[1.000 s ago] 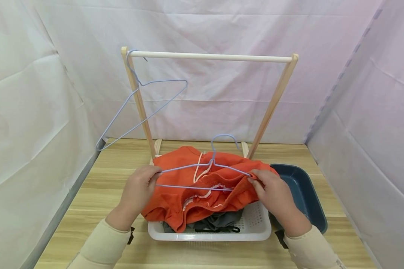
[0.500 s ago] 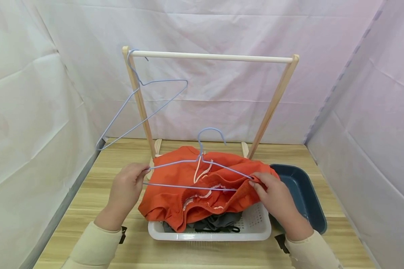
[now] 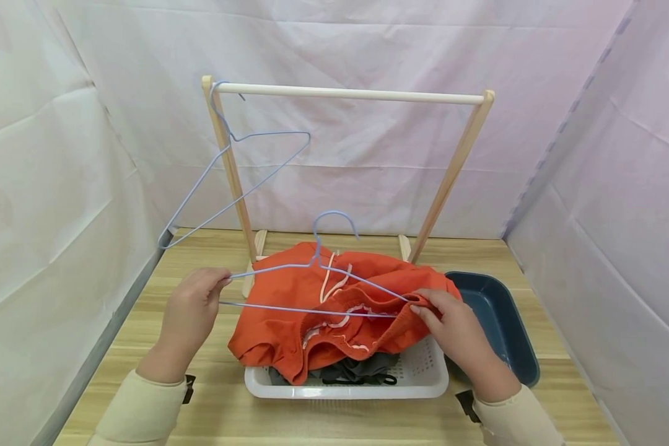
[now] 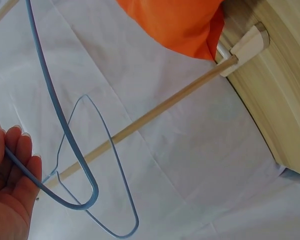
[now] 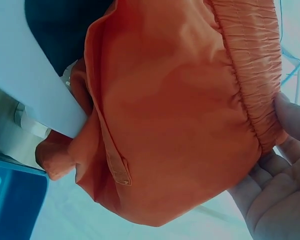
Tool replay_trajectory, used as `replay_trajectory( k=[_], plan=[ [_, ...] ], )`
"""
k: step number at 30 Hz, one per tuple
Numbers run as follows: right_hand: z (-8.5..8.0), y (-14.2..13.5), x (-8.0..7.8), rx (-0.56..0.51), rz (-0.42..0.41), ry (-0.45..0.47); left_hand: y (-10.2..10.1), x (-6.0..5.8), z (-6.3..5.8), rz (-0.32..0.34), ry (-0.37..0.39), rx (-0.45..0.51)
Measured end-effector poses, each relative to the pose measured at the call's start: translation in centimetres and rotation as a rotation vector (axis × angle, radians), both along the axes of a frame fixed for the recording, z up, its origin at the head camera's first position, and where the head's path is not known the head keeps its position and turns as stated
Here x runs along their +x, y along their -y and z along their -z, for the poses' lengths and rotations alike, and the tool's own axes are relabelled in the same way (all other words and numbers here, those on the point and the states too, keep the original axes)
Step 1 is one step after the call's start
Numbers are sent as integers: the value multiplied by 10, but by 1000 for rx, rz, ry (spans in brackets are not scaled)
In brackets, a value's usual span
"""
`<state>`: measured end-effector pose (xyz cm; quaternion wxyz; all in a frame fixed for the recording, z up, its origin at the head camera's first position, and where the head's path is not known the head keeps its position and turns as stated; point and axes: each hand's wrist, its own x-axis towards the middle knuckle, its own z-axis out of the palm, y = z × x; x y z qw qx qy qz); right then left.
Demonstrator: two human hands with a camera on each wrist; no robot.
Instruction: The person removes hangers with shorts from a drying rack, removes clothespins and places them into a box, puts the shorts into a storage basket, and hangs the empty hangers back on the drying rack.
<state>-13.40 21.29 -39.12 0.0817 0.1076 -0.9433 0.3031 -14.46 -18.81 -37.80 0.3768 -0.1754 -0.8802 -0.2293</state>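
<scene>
My left hand [image 3: 192,313] pinches the left shoulder of a blue wire hanger [image 3: 317,248], which is held tilted with its hook up. In the left wrist view, the fingers and thumb curl round the hanger's wire [image 4: 54,95] near its bent end. My right hand [image 3: 456,322] pinches the elastic waistband [image 5: 255,75] of orange shorts [image 3: 284,294] with a white drawstring. The hanger's right end runs inside that waistband, hidden by cloth near my right fingers. The shorts' waist opening faces me, and they spread over a white basket [image 3: 345,392].
Dark grey clothing [image 3: 362,368] lies in the basket under the shorts. Behind stands a wooden rack with a white rail [image 3: 345,94]; a second blue hanger [image 3: 267,132] hangs at its left end. A dark blue tray [image 3: 496,322] sits right of the basket.
My left hand has moved left, drawing the blue hanger leftward with it, its hook shifting left too. The right hand has stayed nearly in place at the waistband.
</scene>
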Motion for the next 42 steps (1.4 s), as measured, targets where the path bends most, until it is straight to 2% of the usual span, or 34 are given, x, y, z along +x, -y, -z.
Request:
replay_trajectory(
  k=[9,15,19,26,35,42],
  plan=[
    [0,-3,2,3,28,34,17,4,-3,-46,-28,33],
    [10,-4,1,-43,43,58,24,8,-6,-84,-43,65],
    [21,-3,-1,-56,24,66,25,8,-9,-111,-61,88],
    [37,9,-6,28,-77,129,21,6,-7,-88,-91,83],
    [48,25,-16,229,-267,48,17,4,-7,-63,-84,92],
    [51,34,-21,291,-380,63,15,4,-6,-59,-68,104]
  ],
)
